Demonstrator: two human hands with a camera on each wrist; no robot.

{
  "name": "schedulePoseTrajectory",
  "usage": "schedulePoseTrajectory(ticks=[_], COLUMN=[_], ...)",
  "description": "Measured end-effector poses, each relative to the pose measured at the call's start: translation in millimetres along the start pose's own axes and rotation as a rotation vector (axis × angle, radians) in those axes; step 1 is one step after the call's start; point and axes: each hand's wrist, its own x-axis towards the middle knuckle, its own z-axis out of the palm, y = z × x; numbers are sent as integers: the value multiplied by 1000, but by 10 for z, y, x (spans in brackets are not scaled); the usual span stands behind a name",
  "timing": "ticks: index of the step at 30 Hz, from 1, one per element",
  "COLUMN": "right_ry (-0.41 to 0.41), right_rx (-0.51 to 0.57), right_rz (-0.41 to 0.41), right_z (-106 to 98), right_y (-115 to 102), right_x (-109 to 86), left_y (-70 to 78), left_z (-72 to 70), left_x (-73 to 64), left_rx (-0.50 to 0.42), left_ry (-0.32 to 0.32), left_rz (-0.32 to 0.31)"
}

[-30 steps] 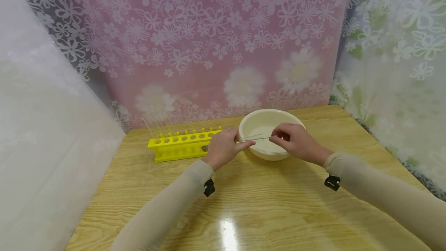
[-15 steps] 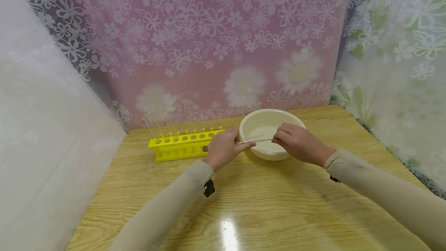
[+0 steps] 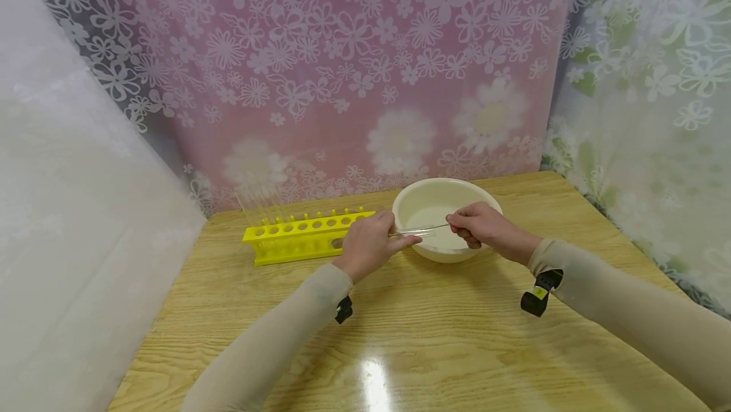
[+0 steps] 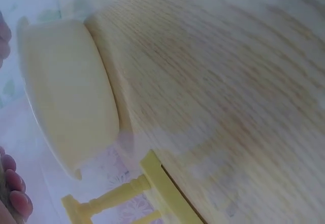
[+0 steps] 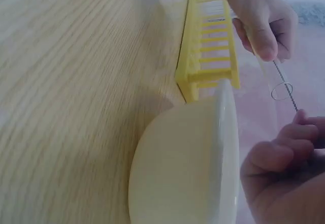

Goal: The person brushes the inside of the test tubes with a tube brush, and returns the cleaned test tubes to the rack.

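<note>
In the head view my left hand [image 3: 368, 244] grips a clear glass test tube [image 3: 412, 232], held nearly level, its mouth toward the right. From that mouth runs the thin twisted-wire handle [image 5: 292, 100] of a test tube brush, most of it hidden in the tube and behind the left hand. The fingers of my right hand [image 3: 485, 226] pinch the end of this wire. Both hands are above the front of a cream plastic basin [image 3: 445, 257]. Only a few left fingertips [image 4: 20, 203] show at the edge of the left wrist view.
Left of the basin stands a yellow test tube rack [image 3: 297, 256], partly covered by the left hand. Several clear test tubes [image 3: 259, 202] lean upright at its left end. All stand on a wooden table [image 3: 434, 336] before a floral pink curtain [image 3: 354, 82].
My right hand has turned about the wire and shifted slightly to the right, and its wrist band faces another way. The left hand stays almost still with the test tube.
</note>
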Motion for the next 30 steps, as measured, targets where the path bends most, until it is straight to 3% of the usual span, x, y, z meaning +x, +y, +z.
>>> schedulePoseTrajectory(ticks=[2, 4, 8, 11, 13, 17, 20, 22, 25, 30], right_ry=[5, 54, 253, 377, 414, 403, 357, 317, 235, 118], right_rx=[-37, -173, -627, -842, -897, -903, -878, -829, -678, -335], right_rz=[-14, -134, -582, -866, -971, -1070, -1071, -1026, -854, -472], right_z=[7, 26, 71, 72, 55, 18, 5, 6, 17, 30], right_y=[4, 44, 169, 227, 248, 248, 236, 232, 223, 169], right_x=[2, 2, 5, 15, 27, 48, 43, 34, 5, -43], left_y=[-9, -26, -53, -62, -67, -65, -63, -62, -54, -26], left_z=[6, 11, -3, -24, -29, -33, -29, -29, -33, -31], left_x=[-4, -8, -15, -16, -15, -13, -15, -17, -17, -6], left_rx=[-7, -30, -94, -110, -113, -134, -125, -112, -90, -73], left_ry=[1, -2, -17, -24, -25, -28, -22, -16, 0, 16], left_rz=[-6, -22, -64, -73, -70, -70, -64, -59, -47, -25])
